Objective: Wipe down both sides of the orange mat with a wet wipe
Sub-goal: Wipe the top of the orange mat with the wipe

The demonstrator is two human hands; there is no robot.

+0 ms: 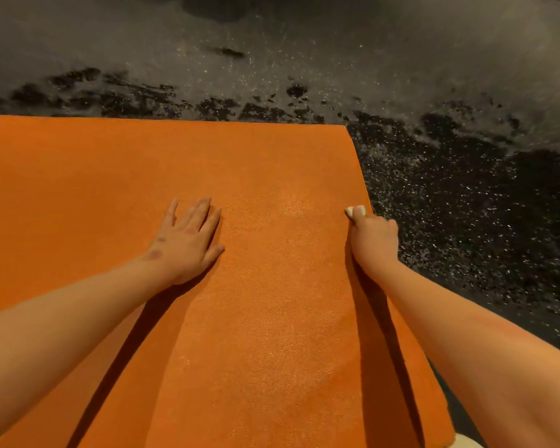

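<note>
The orange mat (175,156) lies flat on the floor and fills the left and middle of the view. My left hand (186,239) rests palm down on it with the fingers spread and straight. My right hand (374,236) is at the mat's right edge, fingers curled round a small white wet wipe (356,211) that peeks out past the fingertips and touches the mat's surface.
Dark speckled floor (466,205) with grey dusty patches surrounds the mat at the far side and on the right. The mat's far right corner (345,127) sits near the middle of the view. A pale object (466,442) shows at the bottom right edge.
</note>
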